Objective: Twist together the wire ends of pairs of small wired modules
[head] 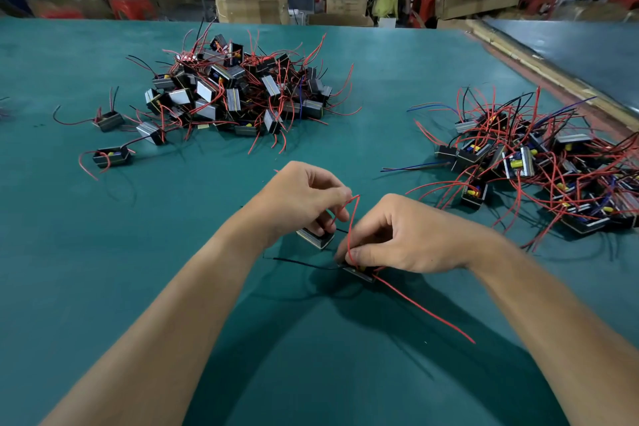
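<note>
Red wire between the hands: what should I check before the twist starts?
1. Left hand grip on thin red wire: ok, pinched near its tip.
2. Right hand holding small black module: ok.
3. Second silver-sided black module under left hand: ok, on green table.
4. Partner wire end meeting it: cannot tell, fingers hide it.
5. Long loose red wire clear of the pinch: ok, trails towards the person.

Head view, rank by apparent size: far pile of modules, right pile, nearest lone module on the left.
1. Far pile and right pile: alike; the right one is nearer and cropped, so unranked.
2. Lone module.
</note>
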